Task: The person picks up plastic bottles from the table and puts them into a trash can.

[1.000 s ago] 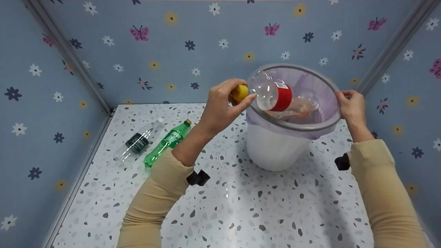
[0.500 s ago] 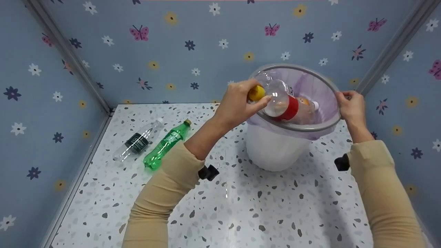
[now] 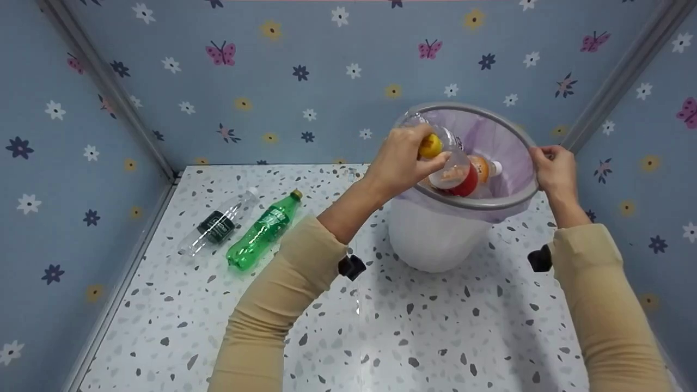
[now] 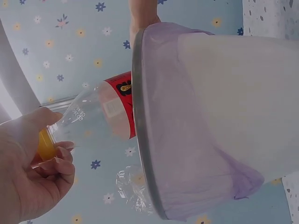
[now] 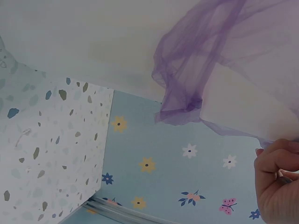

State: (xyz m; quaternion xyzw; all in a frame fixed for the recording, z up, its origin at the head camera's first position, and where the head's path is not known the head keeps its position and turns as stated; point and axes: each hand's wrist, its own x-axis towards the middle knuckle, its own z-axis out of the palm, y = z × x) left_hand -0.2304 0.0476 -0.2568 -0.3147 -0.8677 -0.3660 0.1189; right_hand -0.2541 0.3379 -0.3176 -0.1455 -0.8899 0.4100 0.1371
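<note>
My left hand (image 3: 403, 160) pinches a clear plastic bottle (image 4: 93, 109) by the neck, just below its yellow cap (image 3: 430, 146). The bottle has a red label (image 4: 122, 91) and tilts down, its lower part inside the trash can (image 3: 435, 245). The can is white, with a grey rim (image 3: 490, 204) and a purple bag (image 4: 173, 116) folded over the edge. My right hand (image 3: 556, 171) grips the rim on the right side. Inside the can lies a bottle with an orange label (image 3: 480, 166) and white cap. Another clear bottle (image 4: 133, 189) sticks out past the rim.
On the speckled tabletop (image 3: 326, 337), to the left, lie a green bottle (image 3: 264, 231) and a clear bottle with a dark label (image 3: 216, 226). Blue panels with flowers and butterflies (image 3: 326, 54) enclose the back and both sides.
My left hand has moved right, lowering the red-labelled bottle further into the can. My right hand has stayed on the rim. The bottles on the tabletop have not moved.
</note>
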